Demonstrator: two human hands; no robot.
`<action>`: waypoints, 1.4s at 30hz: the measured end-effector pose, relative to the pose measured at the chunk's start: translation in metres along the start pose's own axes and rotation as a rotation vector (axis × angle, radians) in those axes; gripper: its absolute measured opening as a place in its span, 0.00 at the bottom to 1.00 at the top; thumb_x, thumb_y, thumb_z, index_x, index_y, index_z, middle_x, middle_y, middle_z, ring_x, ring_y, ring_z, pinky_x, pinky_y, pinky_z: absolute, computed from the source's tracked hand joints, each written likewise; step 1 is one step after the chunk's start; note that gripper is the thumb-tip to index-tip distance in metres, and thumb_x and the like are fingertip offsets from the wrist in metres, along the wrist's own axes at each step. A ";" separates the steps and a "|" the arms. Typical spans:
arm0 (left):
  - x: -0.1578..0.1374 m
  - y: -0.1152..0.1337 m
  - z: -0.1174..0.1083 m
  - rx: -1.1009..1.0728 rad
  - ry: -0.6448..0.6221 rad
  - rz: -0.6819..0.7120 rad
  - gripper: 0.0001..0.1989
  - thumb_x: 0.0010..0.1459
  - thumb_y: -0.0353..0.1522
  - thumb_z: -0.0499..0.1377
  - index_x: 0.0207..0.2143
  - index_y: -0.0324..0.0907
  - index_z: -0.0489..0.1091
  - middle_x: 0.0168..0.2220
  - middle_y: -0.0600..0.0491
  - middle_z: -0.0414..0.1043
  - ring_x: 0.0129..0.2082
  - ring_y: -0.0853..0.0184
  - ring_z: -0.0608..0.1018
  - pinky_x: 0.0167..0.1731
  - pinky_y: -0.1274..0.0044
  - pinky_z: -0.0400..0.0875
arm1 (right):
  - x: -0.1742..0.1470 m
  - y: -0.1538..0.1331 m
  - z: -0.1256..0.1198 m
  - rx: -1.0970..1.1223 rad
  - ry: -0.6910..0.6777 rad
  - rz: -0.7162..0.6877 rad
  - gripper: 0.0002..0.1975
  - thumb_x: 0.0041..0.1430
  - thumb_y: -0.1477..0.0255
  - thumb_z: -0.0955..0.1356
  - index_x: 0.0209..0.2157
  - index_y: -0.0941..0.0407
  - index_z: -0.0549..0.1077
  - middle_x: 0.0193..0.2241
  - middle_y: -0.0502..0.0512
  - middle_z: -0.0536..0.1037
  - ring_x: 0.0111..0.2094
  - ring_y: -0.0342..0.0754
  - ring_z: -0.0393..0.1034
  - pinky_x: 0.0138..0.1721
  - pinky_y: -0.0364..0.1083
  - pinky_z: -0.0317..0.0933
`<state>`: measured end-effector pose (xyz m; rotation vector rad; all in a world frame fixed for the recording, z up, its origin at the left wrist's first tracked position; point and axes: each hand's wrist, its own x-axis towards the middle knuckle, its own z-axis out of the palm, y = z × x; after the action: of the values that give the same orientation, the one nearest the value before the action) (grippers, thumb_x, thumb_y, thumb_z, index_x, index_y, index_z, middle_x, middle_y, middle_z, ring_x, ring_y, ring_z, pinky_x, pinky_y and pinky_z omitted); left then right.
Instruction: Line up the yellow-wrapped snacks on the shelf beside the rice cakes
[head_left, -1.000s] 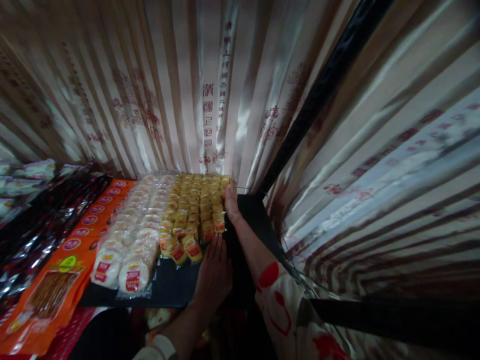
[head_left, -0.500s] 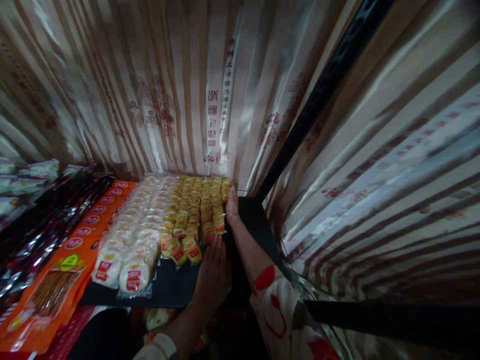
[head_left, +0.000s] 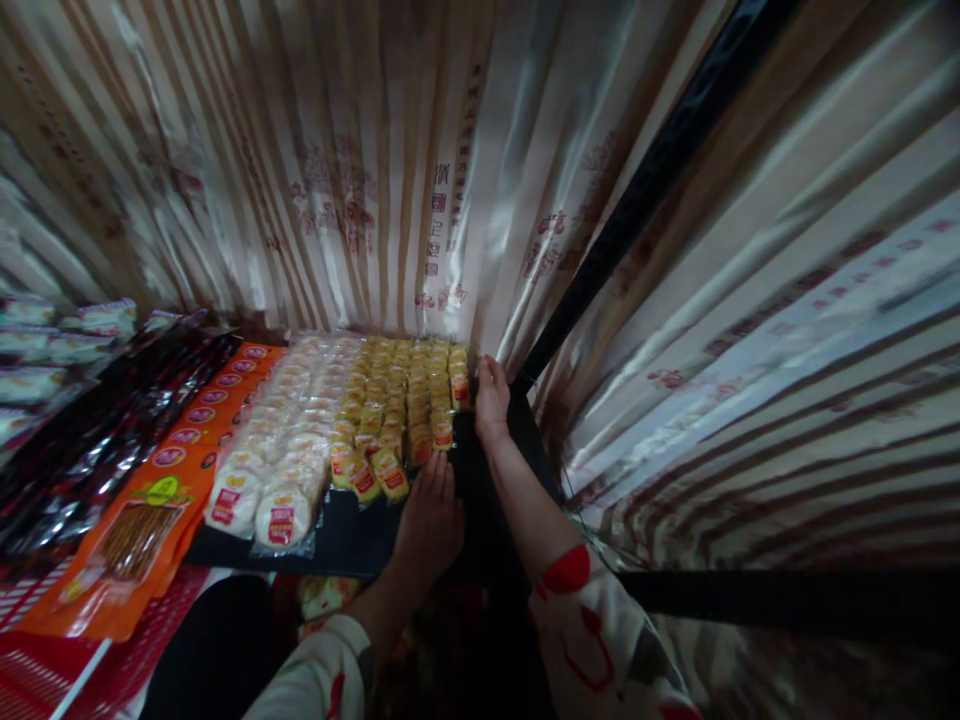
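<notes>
Rows of small yellow packaged snacks (head_left: pixel 386 400) stand on a black shelf (head_left: pixel 352 545). My left hand (head_left: pixel 430 515) lies with fingers stretched out, its tips touching the front of a right-hand row. Just off the right side of the rows is my right hand (head_left: pixel 492 398), fingers loosely extended and nothing visible in them. Two yellow packets (head_left: pixel 390 474) lean out at the front. To their left are rows of round white cakes in clear wrappers (head_left: pixel 283 518), with red labels.
Orange snack bags (head_left: pixel 142 530) and dark shiny packets (head_left: pixel 112 440) overlap further left, with white packets (head_left: pixel 30 345) behind. A red basket (head_left: pixel 45 660) sits below. Printed curtains (head_left: pixel 390 150) hang behind, and a black post (head_left: pixel 637 210) slants up at the right.
My right hand has come away from the side of the yellow packets, toward the right. My left hand stays at the front of the rows. The view has shifted slightly.
</notes>
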<state>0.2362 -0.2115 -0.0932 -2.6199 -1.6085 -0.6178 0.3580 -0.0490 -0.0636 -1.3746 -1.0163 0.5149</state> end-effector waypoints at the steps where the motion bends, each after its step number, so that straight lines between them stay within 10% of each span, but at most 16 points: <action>1: 0.000 0.000 0.000 0.002 0.004 -0.004 0.22 0.58 0.28 0.44 0.54 0.27 0.57 0.58 0.34 0.56 0.62 0.57 0.54 0.55 0.64 0.60 | -0.008 -0.008 -0.003 0.018 0.027 0.029 0.27 0.55 0.55 0.60 0.48 0.60 0.67 0.48 0.61 0.70 0.50 0.51 0.63 0.53 0.53 0.54; 7: -0.003 0.000 0.003 -0.026 0.025 -0.008 0.22 0.59 0.29 0.45 0.54 0.26 0.58 0.58 0.34 0.56 0.61 0.56 0.55 0.55 0.62 0.60 | -0.074 -0.047 -0.023 0.038 -0.062 -0.052 0.18 0.55 0.61 0.62 0.44 0.56 0.68 0.41 0.57 0.73 0.40 0.47 0.69 0.44 0.48 0.64; 14: -0.005 -0.004 0.010 -0.065 0.108 0.042 0.25 0.57 0.27 0.44 0.57 0.25 0.53 0.58 0.33 0.56 0.61 0.56 0.55 0.55 0.62 0.60 | -0.121 -0.030 -0.038 -0.140 -0.152 0.036 0.15 0.52 0.66 0.63 0.40 0.56 0.72 0.41 0.60 0.70 0.37 0.49 0.68 0.38 0.49 0.67; 42: -0.008 -0.001 -0.004 -0.016 0.090 0.022 0.20 0.53 0.27 0.47 0.47 0.33 0.68 0.49 0.40 0.70 0.50 0.54 0.70 0.49 0.61 0.64 | -0.108 0.006 -0.025 -0.179 -0.197 -0.027 0.10 0.50 0.62 0.65 0.28 0.54 0.67 0.27 0.48 0.70 0.29 0.44 0.65 0.33 0.44 0.62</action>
<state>0.2304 -0.2185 -0.0921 -2.5772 -1.5545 -0.7393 0.3252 -0.1500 -0.0973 -1.4868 -1.2644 0.5586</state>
